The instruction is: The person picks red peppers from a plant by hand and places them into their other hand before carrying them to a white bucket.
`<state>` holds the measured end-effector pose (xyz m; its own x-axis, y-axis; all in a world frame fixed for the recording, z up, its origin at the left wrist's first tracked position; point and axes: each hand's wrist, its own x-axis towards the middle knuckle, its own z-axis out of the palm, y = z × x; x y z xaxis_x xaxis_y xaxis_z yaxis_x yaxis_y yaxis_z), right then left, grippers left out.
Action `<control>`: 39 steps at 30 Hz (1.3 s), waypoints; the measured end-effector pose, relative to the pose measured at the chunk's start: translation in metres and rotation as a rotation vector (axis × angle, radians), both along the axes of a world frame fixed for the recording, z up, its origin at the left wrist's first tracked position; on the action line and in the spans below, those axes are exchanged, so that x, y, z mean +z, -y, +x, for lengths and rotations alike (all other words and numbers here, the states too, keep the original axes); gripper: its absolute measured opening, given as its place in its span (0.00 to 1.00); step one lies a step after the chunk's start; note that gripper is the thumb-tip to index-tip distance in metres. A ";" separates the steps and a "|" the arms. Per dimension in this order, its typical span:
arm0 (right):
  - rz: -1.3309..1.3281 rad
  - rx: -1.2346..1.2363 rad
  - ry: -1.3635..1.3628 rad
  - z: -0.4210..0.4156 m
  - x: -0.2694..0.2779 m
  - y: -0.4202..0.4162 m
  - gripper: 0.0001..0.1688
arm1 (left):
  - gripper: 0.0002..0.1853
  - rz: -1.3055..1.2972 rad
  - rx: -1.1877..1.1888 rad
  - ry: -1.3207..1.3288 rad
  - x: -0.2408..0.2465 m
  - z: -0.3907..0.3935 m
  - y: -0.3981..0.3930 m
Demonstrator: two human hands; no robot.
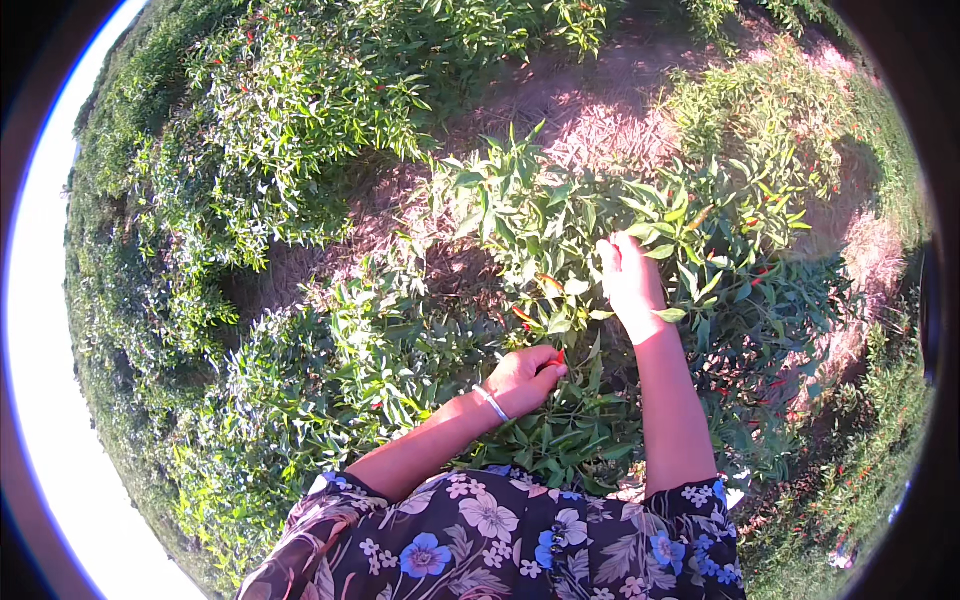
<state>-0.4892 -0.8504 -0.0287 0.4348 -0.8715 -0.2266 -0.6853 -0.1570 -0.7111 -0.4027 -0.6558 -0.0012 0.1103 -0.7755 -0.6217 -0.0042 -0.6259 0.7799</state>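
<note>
My left hand (525, 380), with a silver bangle (491, 403) at the wrist, pinches a small red chilli pepper (560, 358) between thumb and fingers. Just above it, an orange-red chilli (523, 315) and a yellow-orange chilli (550, 283) show among the leaves. My right hand (630, 281) reaches into the chilli plant (559, 202), fingers curled; bright light and leaves hide whether anything is in them. Right of that hand, an orange-brown chilli (701, 217) stands near the leaf tips, and a red chilli (762, 277) lies lower in the foliage.
Dense chilli bushes (292, 112) with scattered red fruit spread across the left and top. Dry straw-covered ground (607, 135) runs between the rows. More plants (780, 112) stand at the far right. My floral-print garment (487, 540) fills the bottom edge.
</note>
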 end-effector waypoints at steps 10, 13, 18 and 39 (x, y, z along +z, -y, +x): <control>1.657 -0.275 1.382 -0.035 -0.004 -0.012 0.17 | 0.13 -0.081 0.167 0.020 -0.018 -0.006 -0.007; 1.311 -0.434 0.982 -0.016 0.034 -0.021 0.15 | 0.13 -0.084 0.173 0.002 -0.015 -0.007 -0.008; 0.912 -0.181 0.631 -0.025 0.026 -0.017 0.17 | 0.12 -0.105 0.111 0.007 -0.004 -0.015 -0.007; 0.944 0.016 0.428 -0.034 0.020 -0.048 0.16 | 0.15 -0.160 0.427 -0.275 0.063 0.057 -0.007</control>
